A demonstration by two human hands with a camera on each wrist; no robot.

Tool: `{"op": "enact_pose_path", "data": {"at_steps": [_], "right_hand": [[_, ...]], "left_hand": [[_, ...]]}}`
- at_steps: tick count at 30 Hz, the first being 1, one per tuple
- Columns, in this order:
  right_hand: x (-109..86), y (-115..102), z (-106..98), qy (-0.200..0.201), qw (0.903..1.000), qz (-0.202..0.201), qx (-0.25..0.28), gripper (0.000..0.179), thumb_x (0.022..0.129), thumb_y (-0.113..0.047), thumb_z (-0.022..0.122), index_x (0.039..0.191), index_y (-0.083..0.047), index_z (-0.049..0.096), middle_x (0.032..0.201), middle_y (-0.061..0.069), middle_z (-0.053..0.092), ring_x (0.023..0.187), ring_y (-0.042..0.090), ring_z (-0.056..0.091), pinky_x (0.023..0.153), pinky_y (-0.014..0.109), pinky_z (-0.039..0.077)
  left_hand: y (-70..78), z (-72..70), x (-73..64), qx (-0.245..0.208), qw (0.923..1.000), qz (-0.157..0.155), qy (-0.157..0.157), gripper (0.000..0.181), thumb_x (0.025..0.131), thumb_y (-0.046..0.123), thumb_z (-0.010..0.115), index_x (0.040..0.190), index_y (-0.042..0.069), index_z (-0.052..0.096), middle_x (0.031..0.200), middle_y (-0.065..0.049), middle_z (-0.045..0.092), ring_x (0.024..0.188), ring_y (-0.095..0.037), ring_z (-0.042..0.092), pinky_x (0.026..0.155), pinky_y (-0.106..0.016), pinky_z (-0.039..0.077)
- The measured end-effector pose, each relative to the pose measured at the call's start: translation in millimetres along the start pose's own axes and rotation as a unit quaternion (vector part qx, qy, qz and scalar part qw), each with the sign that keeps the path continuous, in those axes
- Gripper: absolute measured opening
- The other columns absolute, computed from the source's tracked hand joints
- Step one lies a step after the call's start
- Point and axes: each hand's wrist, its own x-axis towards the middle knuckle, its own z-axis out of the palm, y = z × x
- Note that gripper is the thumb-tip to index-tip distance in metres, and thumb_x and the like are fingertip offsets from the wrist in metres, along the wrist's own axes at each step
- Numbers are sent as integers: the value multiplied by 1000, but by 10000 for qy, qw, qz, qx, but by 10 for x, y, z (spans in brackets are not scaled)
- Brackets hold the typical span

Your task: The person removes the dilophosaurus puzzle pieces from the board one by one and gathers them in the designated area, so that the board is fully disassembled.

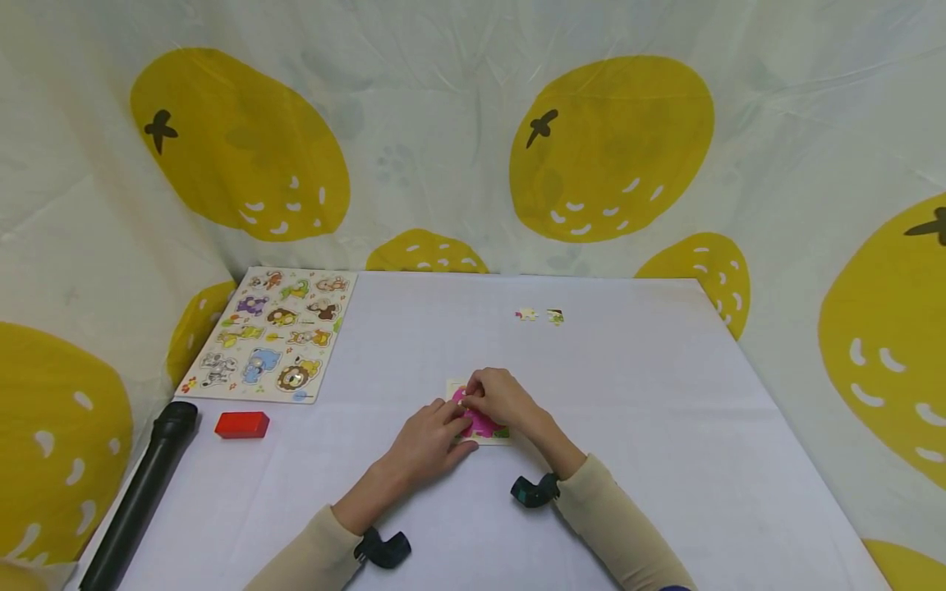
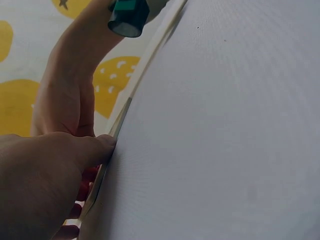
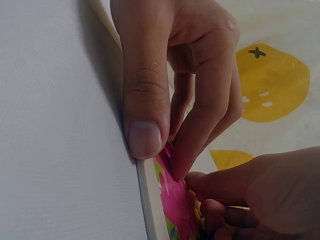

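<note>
A small jigsaw puzzle [image 1: 484, 425] with a bright pink picture lies on the table between both hands. My left hand [image 1: 432, 443] holds it from the left, its thumb [image 3: 145, 137] against the near edge and its forefinger bent down onto the pink surface. Over the puzzle's upper part, my right hand [image 1: 502, 398] brings thumb and forefinger together on a small pale puzzle piece, mostly hidden by the fingertips. In the right wrist view the fingertips of both hands meet at the picture. Two loose puzzle pieces, one pale [image 1: 527, 313] and one darker [image 1: 556, 316], lie beyond the hands.
A wooden animal puzzle board [image 1: 269, 336] lies at the table's back left. In front of it sit a red block [image 1: 242, 424] and a long black microphone-shaped object [image 1: 144, 492] along the left edge. A white curtain [image 1: 436, 164] with yellow fruit prints hangs behind the table.
</note>
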Motion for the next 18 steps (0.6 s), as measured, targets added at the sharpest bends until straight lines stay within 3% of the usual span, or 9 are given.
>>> {"op": "enact_pose_path", "data": {"at_steps": [9, 18], "right_hand": [[2, -7, 8, -199, 9996, 163, 112, 16, 94, -19, 70, 101, -6, 65, 80, 2, 58, 68, 12, 52, 59, 20, 42], [-22, -9, -7, -40, 9997, 106, 238, 16, 93, -19, 72, 100, -6, 65, 78, 2, 59, 67, 13, 52, 58, 20, 43]], "left_hand": [[-1, -1, 4, 1, 10000, 20, -23, 38, 89, 43, 74, 111, 13, 76, 109, 0, 68, 93, -14, 57, 78, -27, 51], [8, -8, 3, 1, 10000, -6, -36, 38, 88, 44, 74, 111, 14, 76, 109, 0, 68, 93, -14, 57, 77, -27, 51]]}}
